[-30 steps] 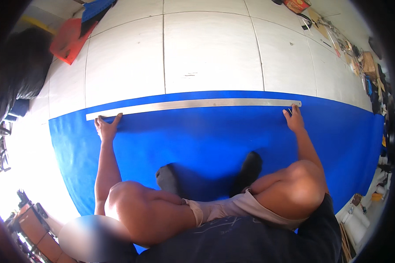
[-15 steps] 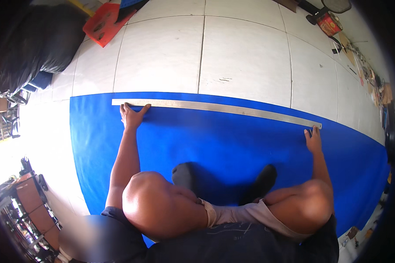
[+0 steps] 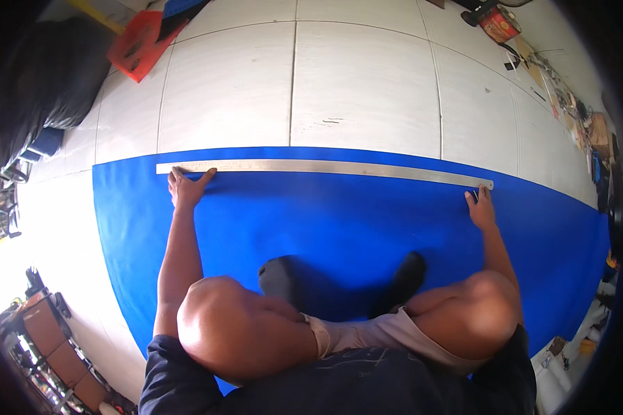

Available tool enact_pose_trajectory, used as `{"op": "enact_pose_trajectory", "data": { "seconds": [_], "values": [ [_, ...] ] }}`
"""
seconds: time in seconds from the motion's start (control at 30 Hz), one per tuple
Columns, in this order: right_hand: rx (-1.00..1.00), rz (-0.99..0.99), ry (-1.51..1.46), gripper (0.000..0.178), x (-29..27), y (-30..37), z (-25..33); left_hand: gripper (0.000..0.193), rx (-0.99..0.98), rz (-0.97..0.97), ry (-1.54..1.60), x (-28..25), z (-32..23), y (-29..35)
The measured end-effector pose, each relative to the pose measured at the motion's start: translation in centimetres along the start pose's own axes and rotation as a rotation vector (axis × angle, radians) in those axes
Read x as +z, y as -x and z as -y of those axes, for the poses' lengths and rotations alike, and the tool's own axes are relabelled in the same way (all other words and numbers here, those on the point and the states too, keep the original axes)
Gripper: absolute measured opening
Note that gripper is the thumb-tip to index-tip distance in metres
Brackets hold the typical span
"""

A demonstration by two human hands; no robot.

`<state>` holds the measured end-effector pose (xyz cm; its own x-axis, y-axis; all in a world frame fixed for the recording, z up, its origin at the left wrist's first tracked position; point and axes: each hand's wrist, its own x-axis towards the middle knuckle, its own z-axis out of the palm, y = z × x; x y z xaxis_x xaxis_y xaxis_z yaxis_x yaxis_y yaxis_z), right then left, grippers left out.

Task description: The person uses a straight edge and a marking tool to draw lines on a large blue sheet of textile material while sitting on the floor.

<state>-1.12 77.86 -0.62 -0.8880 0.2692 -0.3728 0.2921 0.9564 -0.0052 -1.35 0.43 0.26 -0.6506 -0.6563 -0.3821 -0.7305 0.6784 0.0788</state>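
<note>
A long metal ruler lies flat on a large blue sheet, close to the sheet's far edge and roughly along it. At the ruler's left end my left hand presses on its near edge, thumb and fingers spread apart. My right hand is at the other end, fingertips touching the ruler near its rounded, holed tip. Something thin and dark shows between the right thumb and fingers, too small to name. Between my bent knees, my feet in dark socks rest on the sheet.
White floor tiles extend beyond the sheet. At the far left are a red dustpan and a big black bag. A red tin stands far right, with assorted clutter along the right side. Brown boxes are at left.
The whole view has shifted, so the scene sits farther left in the picture. Both hands stay at the ruler's ends, and the ruler keeps nearly the same place on the sheet.
</note>
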Motion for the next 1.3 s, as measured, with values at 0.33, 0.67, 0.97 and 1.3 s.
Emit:
{"op": "enact_pose_trajectory", "data": {
  "seconds": [0.33, 0.67, 0.97, 1.3],
  "values": [
    [0.004, -0.015, 0.006, 0.079, 0.3, 0.3, -0.4, 0.131, 0.097, -0.008, -0.007, 0.3, 1.4, -2.5],
    [-0.034, -0.085, -0.035, 0.079, 1.3, -0.2, -1.3, 0.127, 0.097, -0.072, -0.052, 1.2, 3.3, -4.9],
    [0.013, -0.085, -0.036, 0.08, 0.9, 0.4, -0.6, 0.124, 0.131, -0.079, -0.042, 1.7, 3.9, -5.5],
    [0.024, -0.088, -0.087, 0.083, 0.6, 0.6, 0.0, 0.118, 0.148, -0.058, -0.025, 2.0, 4.0, -6.1]
  ]
}}
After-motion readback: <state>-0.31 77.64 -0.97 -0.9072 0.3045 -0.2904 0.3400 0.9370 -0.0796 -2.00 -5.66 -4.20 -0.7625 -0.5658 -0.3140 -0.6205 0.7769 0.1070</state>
